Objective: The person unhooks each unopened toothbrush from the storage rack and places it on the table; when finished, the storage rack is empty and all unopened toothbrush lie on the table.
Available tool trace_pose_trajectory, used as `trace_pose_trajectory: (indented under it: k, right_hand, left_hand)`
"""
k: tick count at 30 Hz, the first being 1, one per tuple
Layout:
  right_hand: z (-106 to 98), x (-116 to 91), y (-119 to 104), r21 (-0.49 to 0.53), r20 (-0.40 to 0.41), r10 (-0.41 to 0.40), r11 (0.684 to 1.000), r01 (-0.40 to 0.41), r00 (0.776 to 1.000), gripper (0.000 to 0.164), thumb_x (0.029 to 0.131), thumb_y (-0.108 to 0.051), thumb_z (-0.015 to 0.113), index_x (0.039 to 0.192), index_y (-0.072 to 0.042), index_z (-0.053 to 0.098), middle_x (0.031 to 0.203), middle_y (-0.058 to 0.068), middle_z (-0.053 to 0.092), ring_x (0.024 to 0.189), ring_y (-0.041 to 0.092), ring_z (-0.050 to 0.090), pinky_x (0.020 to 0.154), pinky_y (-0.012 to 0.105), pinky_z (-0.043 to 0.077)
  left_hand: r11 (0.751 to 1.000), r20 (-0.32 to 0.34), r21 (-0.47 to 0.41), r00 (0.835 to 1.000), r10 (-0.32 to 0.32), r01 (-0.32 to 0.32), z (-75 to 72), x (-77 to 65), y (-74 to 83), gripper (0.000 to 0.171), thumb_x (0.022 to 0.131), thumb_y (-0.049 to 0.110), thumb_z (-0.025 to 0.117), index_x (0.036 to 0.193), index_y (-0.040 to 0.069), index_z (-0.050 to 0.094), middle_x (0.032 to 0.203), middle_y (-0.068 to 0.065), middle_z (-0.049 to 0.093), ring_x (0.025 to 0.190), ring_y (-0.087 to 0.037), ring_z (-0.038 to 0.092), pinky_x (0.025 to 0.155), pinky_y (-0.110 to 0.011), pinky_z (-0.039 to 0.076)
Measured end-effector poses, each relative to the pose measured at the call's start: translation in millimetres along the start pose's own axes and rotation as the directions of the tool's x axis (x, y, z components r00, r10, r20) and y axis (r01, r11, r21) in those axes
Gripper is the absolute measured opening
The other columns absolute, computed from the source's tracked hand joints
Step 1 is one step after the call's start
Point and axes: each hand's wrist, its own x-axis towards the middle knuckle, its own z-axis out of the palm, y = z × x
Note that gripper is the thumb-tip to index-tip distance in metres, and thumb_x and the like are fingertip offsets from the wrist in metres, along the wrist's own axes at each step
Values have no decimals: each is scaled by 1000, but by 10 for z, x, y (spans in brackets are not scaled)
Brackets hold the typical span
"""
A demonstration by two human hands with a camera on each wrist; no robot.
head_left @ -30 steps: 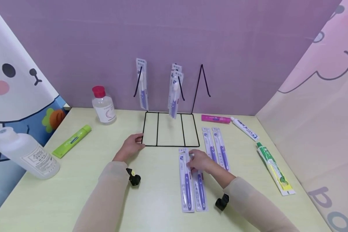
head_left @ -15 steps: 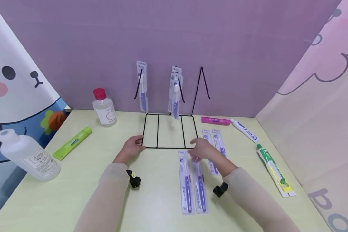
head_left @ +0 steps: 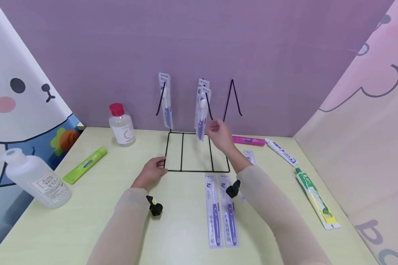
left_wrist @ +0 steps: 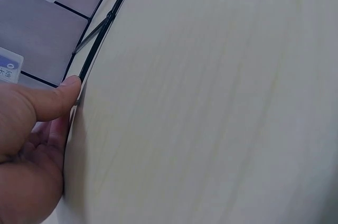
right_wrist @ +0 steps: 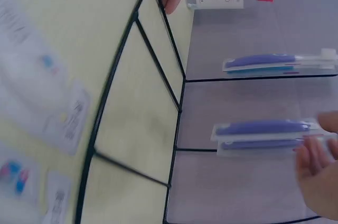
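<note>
My left hand [head_left: 150, 171] grips the front left corner of a black wire display rack [head_left: 192, 171], thumb on the wire in the left wrist view. My right hand [head_left: 220, 136] is raised beside the rack's middle hook, fingers slightly bent and holding nothing. Its fingertips are right by the packaged toothbrushes [head_left: 201, 114] hanging there, one in front of another. More packaged toothbrush stock [head_left: 167, 106] hangs on the left hook; the right hook [head_left: 236, 95] is bare. Two packaged toothbrushes [head_left: 213, 217] lie side by side in front of the rack. Others [head_left: 249, 155] are partly hidden behind the right forearm.
Left of the rack are a red-capped clear bottle [head_left: 123, 129], a green tube [head_left: 85, 165] and a white bottle [head_left: 39, 180]. To the right lie a pink tube [head_left: 250, 141], a white tube [head_left: 282, 152] and a green-yellow toothpaste tube [head_left: 316, 198]. A purple backdrop [head_left: 268, 55] stands behind.
My right hand has left the toothbrushes on the table and moved up and away to the ones on the middle hook. My left hand keeps its grip on the rack.
</note>
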Motion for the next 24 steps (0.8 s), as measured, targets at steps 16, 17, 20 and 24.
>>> trace_pose_trajectory:
  k: [16, 17, 20, 24]
  right_hand:
    - [166, 408, -27, 288, -215, -48, 951, 110, 975, 31, 86, -1, 58, 117, -3, 53, 105, 13, 60, 94, 25, 57, 76, 28, 49]
    - [155, 411, -33, 298, -222, -46, 948, 113, 974, 30, 87, -2, 58, 117, -3, 53, 105, 13, 59, 94, 26, 56, 75, 27, 49]
    - [95, 403, -60, 329, -251, -38, 936, 122, 967, 31, 88, -1, 56, 118, -5, 52, 103, 12, 58, 92, 25, 55, 73, 28, 49]
    - [-13, 335, -76, 341, -253, -40, 931, 128, 967, 34, 88, 1, 54, 121, -6, 51, 99, 11, 56, 85, 21, 54, 68, 29, 50]
  left_hand:
    - [1000, -2, 10, 1000, 9, -9, 9, 4, 5, 56, 83, 2, 62, 134, 1, 39, 125, -20, 46, 115, -32, 42, 96, -43, 34]
    - [1000, -2, 9, 1000, 5, -5, 9, 5, 5, 56, 83, 3, 62, 134, 1, 39, 125, -19, 46, 115, -32, 42, 96, -43, 34]
    - [1000, -1, 9, 1000, 4, -4, 8, 5, 6, 56, 84, 2, 62, 135, 2, 39, 126, -19, 46, 116, -32, 41, 97, -42, 34]
    - [1000, -5, 9, 1000, 8, -8, 2, 5, 8, 56, 84, 2, 62, 134, 2, 39, 126, -19, 46, 116, -31, 41, 96, -42, 34]
